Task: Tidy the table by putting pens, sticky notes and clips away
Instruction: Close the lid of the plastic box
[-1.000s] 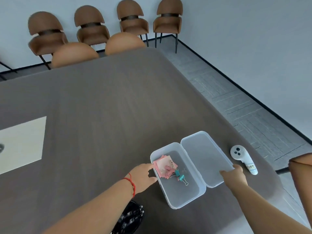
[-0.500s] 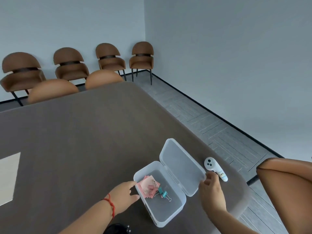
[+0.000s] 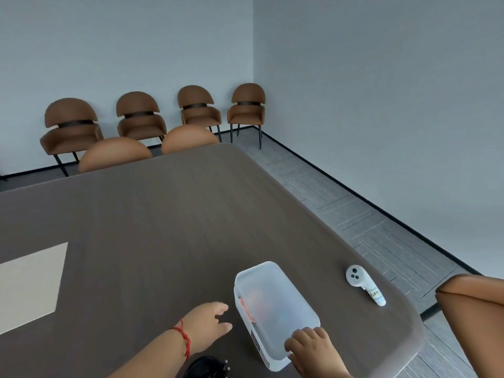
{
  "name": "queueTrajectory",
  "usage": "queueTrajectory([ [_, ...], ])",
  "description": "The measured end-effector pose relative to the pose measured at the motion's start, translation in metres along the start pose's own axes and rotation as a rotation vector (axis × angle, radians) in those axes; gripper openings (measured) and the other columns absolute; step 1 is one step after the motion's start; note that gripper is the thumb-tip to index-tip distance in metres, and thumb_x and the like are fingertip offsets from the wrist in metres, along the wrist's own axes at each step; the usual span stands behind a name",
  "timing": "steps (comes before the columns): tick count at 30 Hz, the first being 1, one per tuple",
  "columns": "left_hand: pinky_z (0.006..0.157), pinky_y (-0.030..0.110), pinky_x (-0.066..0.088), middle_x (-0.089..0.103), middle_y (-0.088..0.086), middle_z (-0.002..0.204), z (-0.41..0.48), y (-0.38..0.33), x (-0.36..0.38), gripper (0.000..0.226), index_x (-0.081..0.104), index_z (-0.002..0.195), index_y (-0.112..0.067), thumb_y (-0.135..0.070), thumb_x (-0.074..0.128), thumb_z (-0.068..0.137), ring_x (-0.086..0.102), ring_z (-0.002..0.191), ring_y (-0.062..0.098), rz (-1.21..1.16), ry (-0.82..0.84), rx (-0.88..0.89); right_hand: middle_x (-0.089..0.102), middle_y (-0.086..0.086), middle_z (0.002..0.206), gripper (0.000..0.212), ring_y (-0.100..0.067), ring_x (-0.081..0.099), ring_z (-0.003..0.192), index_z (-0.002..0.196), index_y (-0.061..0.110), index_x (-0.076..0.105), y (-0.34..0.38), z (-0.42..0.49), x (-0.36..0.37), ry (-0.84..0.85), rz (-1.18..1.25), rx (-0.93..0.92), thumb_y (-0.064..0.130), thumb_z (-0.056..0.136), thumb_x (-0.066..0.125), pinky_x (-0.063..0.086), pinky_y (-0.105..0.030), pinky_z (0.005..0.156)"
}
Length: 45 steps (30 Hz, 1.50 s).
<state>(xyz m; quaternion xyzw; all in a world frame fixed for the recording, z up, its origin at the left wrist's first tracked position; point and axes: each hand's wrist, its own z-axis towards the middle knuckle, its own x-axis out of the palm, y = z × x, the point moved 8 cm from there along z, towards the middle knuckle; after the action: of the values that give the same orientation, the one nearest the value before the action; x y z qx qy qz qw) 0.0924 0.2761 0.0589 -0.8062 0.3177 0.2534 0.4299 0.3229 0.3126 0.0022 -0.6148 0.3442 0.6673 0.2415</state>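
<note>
A translucent white plastic box (image 3: 275, 309) sits near the table's front right, its hinged lid folded down over it. Pink sticky notes (image 3: 249, 306) show faintly through the lid and left wall; the clips inside are blurred. My right hand (image 3: 313, 347) lies on the lid's near corner, fingers pressing flat on it. My left hand (image 3: 210, 326), with a red string at the wrist, rests just left of the box with fingers spread, apart from the wall and holding nothing.
A white handheld controller (image 3: 364, 285) lies right of the box near the rounded table edge (image 3: 395, 301). A pale panel (image 3: 30, 285) is set into the table at left. A black object (image 3: 207, 368) pokes in at the bottom. Brown chairs (image 3: 141, 118) line the far wall.
My right hand swung the lid from lying flat open, through upright, down over the box. The view has tilted upward. My left hand stayed beside the box.
</note>
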Motion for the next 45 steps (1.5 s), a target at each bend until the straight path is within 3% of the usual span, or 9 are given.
queueTrajectory([
  [6, 0.106, 0.023, 0.040, 0.053, -0.004, 0.140, -0.015, 0.022, -0.025, 0.054, 0.044, 0.137, -0.021, -0.034, 0.059, 0.087, 0.055, 0.121, 0.008, -0.049, -0.042, -0.015, 0.051, 0.016, 0.054, 0.037, -0.006, 0.051, 0.045, 0.054, 0.033, 0.057, 0.007, 0.012, 0.017, 0.275, -0.173, -0.057, 0.033, 0.021, 0.073, 0.032, -0.019, 0.044],
  [8, 0.103, 0.021, 0.040, 0.053, -0.004, 0.139, -0.018, 0.026, -0.034, 0.053, 0.046, 0.136, -0.021, -0.034, 0.060, 0.087, 0.055, 0.121, 0.008, -0.060, -0.060, -0.009, 0.061, 0.011, 0.074, 0.026, -0.012, 0.061, 0.067, 0.068, 0.032, 0.066, 0.015, 0.015, 0.008, 0.331, -0.153, -0.090, 0.031, 0.045, 0.077, 0.032, -0.025, 0.055],
  [10, 0.101, 0.019, 0.039, 0.054, -0.005, 0.138, -0.021, 0.029, -0.043, 0.052, 0.047, 0.136, -0.022, -0.035, 0.060, 0.087, 0.054, 0.121, 0.007, -0.069, -0.085, -0.002, 0.060, 0.001, 0.110, 0.022, -0.023, 0.056, 0.106, 0.098, 0.028, 0.067, 0.018, 0.020, 0.002, 0.343, -0.075, -0.081, 0.021, 0.079, 0.059, 0.031, -0.032, 0.074],
  [14, 0.101, 0.020, 0.040, 0.056, -0.007, 0.136, -0.023, 0.033, -0.061, 0.050, 0.049, 0.134, -0.023, -0.035, 0.060, 0.087, 0.055, 0.119, 0.006, -0.080, -0.138, 0.004, 0.051, 0.020, 0.113, 0.027, -0.011, 0.047, 0.120, 0.109, 0.042, 0.058, 0.011, 0.021, -0.005, 0.523, 0.174, 0.062, 0.037, 0.083, 0.055, 0.036, -0.026, 0.097],
  [16, 0.105, 0.023, 0.040, 0.057, -0.006, 0.135, -0.023, 0.031, -0.068, 0.049, 0.050, 0.133, -0.022, -0.034, 0.061, 0.087, 0.055, 0.120, 0.007, -0.086, -0.157, 0.015, 0.054, 0.018, 0.122, 0.034, -0.010, 0.045, 0.125, 0.117, 0.040, 0.058, 0.011, 0.023, -0.006, 0.554, 0.167, 0.056, 0.036, 0.083, 0.058, 0.033, -0.025, 0.104],
  [26, 0.107, 0.028, 0.042, 0.060, -0.004, 0.132, -0.024, 0.031, -0.076, 0.047, 0.053, 0.131, -0.020, -0.031, 0.062, 0.086, 0.057, 0.119, 0.009, -0.122, -0.189, 0.043, 0.056, 0.005, 0.134, 0.035, -0.015, 0.051, 0.125, 0.126, 0.028, 0.059, 0.005, 0.037, -0.015, 0.548, 0.201, 0.228, 0.021, 0.097, 0.042, 0.038, -0.023, 0.101],
  [30, 0.101, 0.022, 0.041, 0.060, -0.005, 0.132, -0.029, 0.031, -0.079, 0.045, 0.052, 0.131, -0.020, -0.031, 0.060, 0.088, 0.057, 0.117, 0.009, -0.124, -0.194, 0.049, 0.061, 0.006, 0.120, 0.033, -0.013, 0.055, 0.112, 0.122, 0.028, 0.061, 0.006, 0.036, -0.009, 0.537, 0.160, 0.216, 0.024, 0.091, 0.052, 0.042, -0.025, 0.097],
  [35, 0.103, 0.028, 0.044, 0.060, -0.004, 0.132, -0.033, 0.039, -0.081, 0.044, 0.053, 0.130, -0.021, -0.034, 0.060, 0.088, 0.060, 0.113, 0.010, -0.120, -0.188, 0.043, 0.059, 0.008, 0.114, 0.038, -0.013, 0.054, 0.107, 0.121, 0.029, 0.061, 0.007, 0.033, -0.005, 0.497, 0.125, 0.197, 0.030, 0.083, 0.067, 0.044, -0.026, 0.094],
  [45, 0.103, 0.031, 0.046, 0.060, -0.003, 0.131, -0.037, 0.041, -0.078, 0.044, 0.053, 0.129, -0.022, -0.034, 0.061, 0.088, 0.061, 0.113, 0.011, -0.123, -0.176, 0.039, 0.055, 0.010, 0.112, 0.029, -0.013, 0.051, 0.115, 0.113, 0.030, 0.063, 0.012, 0.027, -0.001, 0.419, 0.097, 0.178, 0.033, 0.085, 0.062, 0.044, -0.029, 0.094],
])
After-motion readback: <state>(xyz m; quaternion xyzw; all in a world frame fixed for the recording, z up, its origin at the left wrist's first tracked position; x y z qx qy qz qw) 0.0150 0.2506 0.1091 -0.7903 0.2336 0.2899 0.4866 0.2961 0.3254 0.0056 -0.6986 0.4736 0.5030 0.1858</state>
